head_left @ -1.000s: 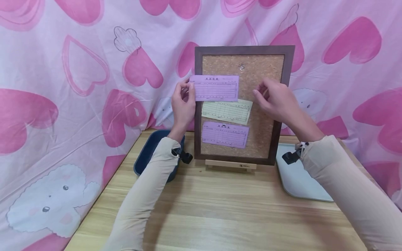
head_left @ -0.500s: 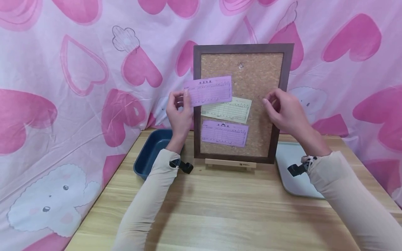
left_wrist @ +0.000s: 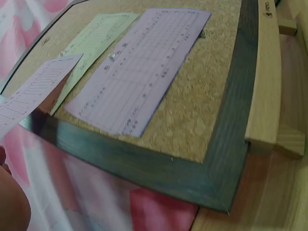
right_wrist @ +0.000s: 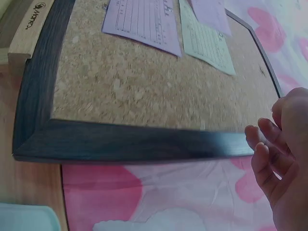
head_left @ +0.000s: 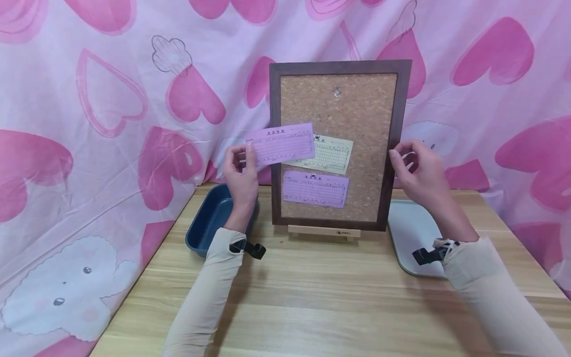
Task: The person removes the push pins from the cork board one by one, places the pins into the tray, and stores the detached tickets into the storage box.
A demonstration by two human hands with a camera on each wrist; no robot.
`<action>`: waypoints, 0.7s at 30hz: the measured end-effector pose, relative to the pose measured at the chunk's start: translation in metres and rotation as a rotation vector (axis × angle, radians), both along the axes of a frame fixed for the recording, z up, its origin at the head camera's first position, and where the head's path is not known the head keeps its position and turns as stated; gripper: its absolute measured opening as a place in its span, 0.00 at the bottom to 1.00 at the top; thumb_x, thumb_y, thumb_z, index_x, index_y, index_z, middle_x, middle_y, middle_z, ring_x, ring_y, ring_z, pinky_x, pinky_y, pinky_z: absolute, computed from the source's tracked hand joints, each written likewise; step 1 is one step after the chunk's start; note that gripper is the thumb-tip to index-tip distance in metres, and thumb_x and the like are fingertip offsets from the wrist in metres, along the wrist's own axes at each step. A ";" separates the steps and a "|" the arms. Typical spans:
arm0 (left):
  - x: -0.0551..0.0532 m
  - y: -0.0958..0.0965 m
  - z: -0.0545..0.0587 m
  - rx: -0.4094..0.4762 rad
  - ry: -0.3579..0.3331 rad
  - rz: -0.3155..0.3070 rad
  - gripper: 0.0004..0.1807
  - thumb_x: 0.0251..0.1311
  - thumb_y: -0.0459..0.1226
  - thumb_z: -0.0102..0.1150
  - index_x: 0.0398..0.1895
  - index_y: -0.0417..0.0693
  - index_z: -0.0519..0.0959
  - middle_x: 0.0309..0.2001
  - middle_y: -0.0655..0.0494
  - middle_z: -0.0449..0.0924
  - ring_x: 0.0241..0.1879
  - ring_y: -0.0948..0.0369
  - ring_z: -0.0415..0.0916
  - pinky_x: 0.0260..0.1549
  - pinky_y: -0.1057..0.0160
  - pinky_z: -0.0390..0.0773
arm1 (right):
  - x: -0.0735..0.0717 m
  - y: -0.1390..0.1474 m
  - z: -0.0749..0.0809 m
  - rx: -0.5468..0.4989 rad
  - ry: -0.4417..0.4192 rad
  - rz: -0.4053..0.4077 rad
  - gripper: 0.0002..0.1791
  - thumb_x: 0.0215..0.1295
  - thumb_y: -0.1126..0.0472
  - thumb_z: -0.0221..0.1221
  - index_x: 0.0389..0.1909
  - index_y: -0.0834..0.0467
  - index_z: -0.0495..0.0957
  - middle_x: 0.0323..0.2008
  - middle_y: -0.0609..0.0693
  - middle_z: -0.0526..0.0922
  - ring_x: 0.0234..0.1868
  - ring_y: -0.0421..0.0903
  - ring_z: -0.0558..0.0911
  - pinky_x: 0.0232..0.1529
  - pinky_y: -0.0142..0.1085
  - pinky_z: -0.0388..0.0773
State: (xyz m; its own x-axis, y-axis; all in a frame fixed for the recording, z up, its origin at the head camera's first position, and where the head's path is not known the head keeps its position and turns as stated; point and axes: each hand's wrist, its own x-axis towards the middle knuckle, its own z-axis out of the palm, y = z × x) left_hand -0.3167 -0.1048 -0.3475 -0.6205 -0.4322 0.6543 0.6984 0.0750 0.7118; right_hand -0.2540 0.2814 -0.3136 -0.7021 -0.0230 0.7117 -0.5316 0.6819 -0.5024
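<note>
A purple printed slip (head_left: 280,144) is pinched at its left end by my left hand (head_left: 241,176). It is held slightly tilted in front of the board's left edge and partly covers a green slip (head_left: 334,154). That green slip is pinned to the framed cork board (head_left: 371,124). Below it, another purple slip (head_left: 314,192) hangs from a pushpin (head_left: 313,176). Beside the board's right frame is my right hand (head_left: 421,171), fingers loosely curled. I see nothing between those fingers in the right wrist view. Clear pins (head_left: 336,91) stick in the upper cork.
The board stands on a small wooden stand (head_left: 324,231) on the wooden table (head_left: 321,302). A dark blue tray (head_left: 196,243) lies left of the board, partly behind my left arm. To the right is a pale tray (head_left: 408,233). A patterned pink curtain (head_left: 209,44) hangs behind.
My left hand has moved the purple slip down and left across the board, uncovering more of the green slip. My right hand has drawn down and right, from over the cork to the frame.
</note>
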 end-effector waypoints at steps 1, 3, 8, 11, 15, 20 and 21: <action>0.000 -0.003 -0.002 -0.001 -0.009 0.000 0.16 0.76 0.45 0.66 0.48 0.39 0.81 0.40 0.63 0.83 0.41 0.60 0.80 0.41 0.63 0.74 | 0.001 0.003 -0.002 -0.015 -0.002 -0.010 0.11 0.79 0.58 0.63 0.50 0.62 0.81 0.39 0.51 0.83 0.32 0.31 0.77 0.34 0.17 0.73; 0.001 -0.007 -0.006 -0.010 -0.024 0.006 0.17 0.76 0.46 0.66 0.48 0.40 0.81 0.40 0.62 0.83 0.40 0.59 0.80 0.40 0.64 0.74 | 0.001 0.008 -0.008 -0.040 0.006 -0.029 0.11 0.79 0.57 0.63 0.50 0.62 0.81 0.38 0.47 0.82 0.32 0.31 0.78 0.34 0.17 0.74; 0.003 -0.018 -0.012 -0.043 -0.042 -0.006 0.17 0.76 0.46 0.65 0.49 0.39 0.81 0.42 0.59 0.83 0.41 0.58 0.80 0.40 0.61 0.75 | 0.004 0.022 -0.021 -0.075 -0.024 -0.080 0.13 0.79 0.54 0.62 0.50 0.61 0.81 0.37 0.40 0.79 0.33 0.30 0.79 0.35 0.17 0.74; 0.008 -0.023 -0.012 -0.037 -0.044 -0.044 0.15 0.77 0.40 0.64 0.51 0.33 0.80 0.43 0.50 0.85 0.42 0.61 0.81 0.41 0.65 0.77 | 0.008 0.030 -0.030 -0.102 -0.075 -0.107 0.15 0.79 0.51 0.62 0.52 0.59 0.81 0.37 0.39 0.80 0.32 0.31 0.79 0.34 0.17 0.75; 0.013 -0.030 -0.013 -0.025 -0.039 -0.080 0.13 0.77 0.32 0.61 0.52 0.27 0.78 0.46 0.40 0.87 0.42 0.64 0.83 0.45 0.70 0.80 | 0.011 0.040 -0.041 -0.119 -0.124 -0.136 0.15 0.79 0.50 0.62 0.53 0.58 0.81 0.36 0.36 0.80 0.29 0.32 0.81 0.31 0.18 0.76; 0.013 -0.040 -0.018 -0.018 -0.031 -0.108 0.11 0.77 0.31 0.61 0.53 0.28 0.79 0.44 0.55 0.89 0.43 0.64 0.83 0.47 0.69 0.81 | 0.011 0.050 -0.057 -0.119 -0.162 -0.164 0.16 0.79 0.49 0.62 0.54 0.57 0.81 0.35 0.36 0.80 0.29 0.35 0.83 0.31 0.19 0.76; 0.014 -0.042 -0.019 -0.014 -0.027 -0.119 0.11 0.77 0.31 0.61 0.53 0.29 0.79 0.43 0.57 0.88 0.43 0.64 0.83 0.46 0.69 0.81 | 0.011 0.052 -0.060 -0.123 -0.173 -0.168 0.16 0.80 0.49 0.61 0.54 0.57 0.81 0.34 0.37 0.80 0.29 0.35 0.83 0.31 0.19 0.76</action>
State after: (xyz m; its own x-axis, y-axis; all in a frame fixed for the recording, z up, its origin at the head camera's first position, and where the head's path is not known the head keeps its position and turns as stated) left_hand -0.3032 -0.1468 -0.3662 -0.6846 -0.3453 0.6420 0.6832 0.0033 0.7302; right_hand -0.2427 0.3335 -0.3736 -0.8001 0.1833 0.5712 -0.3154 0.6814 -0.6605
